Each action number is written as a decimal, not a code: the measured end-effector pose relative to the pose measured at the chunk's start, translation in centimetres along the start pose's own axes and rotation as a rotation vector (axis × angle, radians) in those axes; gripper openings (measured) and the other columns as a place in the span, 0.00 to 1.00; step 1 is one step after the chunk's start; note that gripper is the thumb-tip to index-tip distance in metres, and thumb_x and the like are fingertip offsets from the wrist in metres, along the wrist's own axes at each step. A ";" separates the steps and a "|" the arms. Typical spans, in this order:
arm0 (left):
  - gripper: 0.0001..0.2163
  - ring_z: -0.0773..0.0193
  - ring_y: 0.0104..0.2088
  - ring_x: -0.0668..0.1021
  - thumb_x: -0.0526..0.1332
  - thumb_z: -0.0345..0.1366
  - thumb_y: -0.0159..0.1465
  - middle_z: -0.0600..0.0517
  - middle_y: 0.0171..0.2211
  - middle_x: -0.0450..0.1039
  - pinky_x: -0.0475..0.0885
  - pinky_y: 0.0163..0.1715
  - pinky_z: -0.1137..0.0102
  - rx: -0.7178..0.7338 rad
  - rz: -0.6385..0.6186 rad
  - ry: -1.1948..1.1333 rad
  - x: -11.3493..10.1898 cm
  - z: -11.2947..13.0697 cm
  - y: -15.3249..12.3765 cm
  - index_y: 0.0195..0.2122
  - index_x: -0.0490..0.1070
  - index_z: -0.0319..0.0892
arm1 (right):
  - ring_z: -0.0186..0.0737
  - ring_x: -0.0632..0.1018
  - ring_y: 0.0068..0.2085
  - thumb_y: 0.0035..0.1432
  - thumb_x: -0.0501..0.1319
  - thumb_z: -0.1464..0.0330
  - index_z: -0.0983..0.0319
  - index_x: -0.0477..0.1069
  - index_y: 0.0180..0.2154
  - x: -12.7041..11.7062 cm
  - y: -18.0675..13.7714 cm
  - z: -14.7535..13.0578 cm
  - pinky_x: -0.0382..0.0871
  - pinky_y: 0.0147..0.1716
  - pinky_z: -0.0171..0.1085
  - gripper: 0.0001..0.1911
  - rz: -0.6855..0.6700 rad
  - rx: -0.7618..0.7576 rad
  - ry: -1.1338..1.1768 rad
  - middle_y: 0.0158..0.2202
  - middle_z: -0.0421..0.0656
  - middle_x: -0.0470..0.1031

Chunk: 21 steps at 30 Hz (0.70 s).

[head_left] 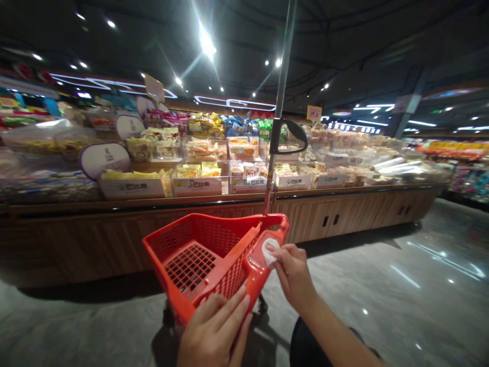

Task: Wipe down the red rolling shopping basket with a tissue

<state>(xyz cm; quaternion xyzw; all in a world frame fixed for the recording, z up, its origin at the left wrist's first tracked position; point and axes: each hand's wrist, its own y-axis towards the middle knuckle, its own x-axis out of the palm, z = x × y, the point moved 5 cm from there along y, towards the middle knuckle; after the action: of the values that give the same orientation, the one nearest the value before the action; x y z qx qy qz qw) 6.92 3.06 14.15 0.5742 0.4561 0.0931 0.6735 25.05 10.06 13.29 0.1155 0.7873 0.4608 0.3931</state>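
A small red plastic shopping cart (233, 285) with a lattice basket stands in front of me, its near rim facing my hands. My right hand (294, 272) pinches a crumpled white wipe (269, 252), which touches the flat panel on the cart's handle section. Across the near red rim lies my left hand (216, 331), its fingers stretched along the edge with nothing visible in them. Rising from the far corner of the cart is a tall metal pole (283, 76) with a black loop grip (290, 137). The basket interior shows no goods.
Beyond the cart runs a long wooden display counter (317, 216) with clear bins of packaged snacks (198, 176). A price sign (314, 112) stands above them. Glossy grey floor (382, 290) extends to the right. A dark rounded shape (305, 346) is below my right forearm.
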 end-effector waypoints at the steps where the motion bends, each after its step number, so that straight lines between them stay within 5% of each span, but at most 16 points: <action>1: 0.11 0.65 0.33 0.76 0.58 0.30 0.61 0.54 0.41 0.79 0.75 0.36 0.68 0.013 -0.003 0.003 0.1 0.0 -0.1 0.44 0.74 0.42 | 0.44 0.72 0.44 0.60 0.55 0.76 0.58 0.67 0.42 0.1 -1.0 -1.0 0.58 0.43 0.44 0.11 0.018 -0.021 0.029 0.48 0.42 0.76; 6: 0.13 0.64 0.35 0.76 0.59 0.29 0.60 0.52 0.43 0.78 0.75 0.37 0.67 0.036 -0.044 -0.006 0.4 -0.2 -0.5 0.47 0.72 0.41 | 0.46 0.71 0.47 0.58 0.53 0.78 0.58 0.63 0.44 1.5 -5.0 -3.4 0.59 0.44 0.46 0.14 0.068 -0.159 0.110 0.52 0.43 0.73; 12: 0.13 0.65 0.36 0.75 0.60 0.28 0.60 0.52 0.43 0.78 0.75 0.38 0.69 0.004 -0.025 -0.033 0.2 0.0 -0.4 0.46 0.72 0.41 | 0.45 0.71 0.46 0.63 0.50 0.74 0.59 0.64 0.41 2.9 -5.7 0.1 0.60 0.44 0.47 0.08 0.352 0.157 0.065 0.50 0.47 0.74; 18: 0.13 0.66 0.34 0.75 0.60 0.28 0.60 0.52 0.43 0.78 0.75 0.36 0.70 0.010 -0.024 -0.048 0.3 0.2 -0.1 0.46 0.72 0.40 | 0.46 0.70 0.50 0.63 0.49 0.74 0.58 0.64 0.43 4.2 -6.9 -2.4 0.59 0.47 0.48 0.09 0.265 0.070 0.141 0.52 0.46 0.72; 21: 0.13 0.66 0.35 0.75 0.61 0.28 0.59 0.51 0.43 0.78 0.75 0.37 0.69 0.027 -0.012 -0.042 0.2 0.3 0.0 0.45 0.73 0.40 | 0.46 0.70 0.49 0.64 0.49 0.72 0.58 0.64 0.41 3.8 -6.4 -1.5 0.60 0.46 0.49 0.07 0.362 0.173 0.159 0.52 0.47 0.72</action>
<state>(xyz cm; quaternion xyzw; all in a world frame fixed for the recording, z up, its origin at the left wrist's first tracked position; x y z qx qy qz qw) 7.20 3.01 13.99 0.5823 0.4466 0.0710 0.6756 22.58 7.63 6.57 0.2513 0.8189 0.4622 0.2292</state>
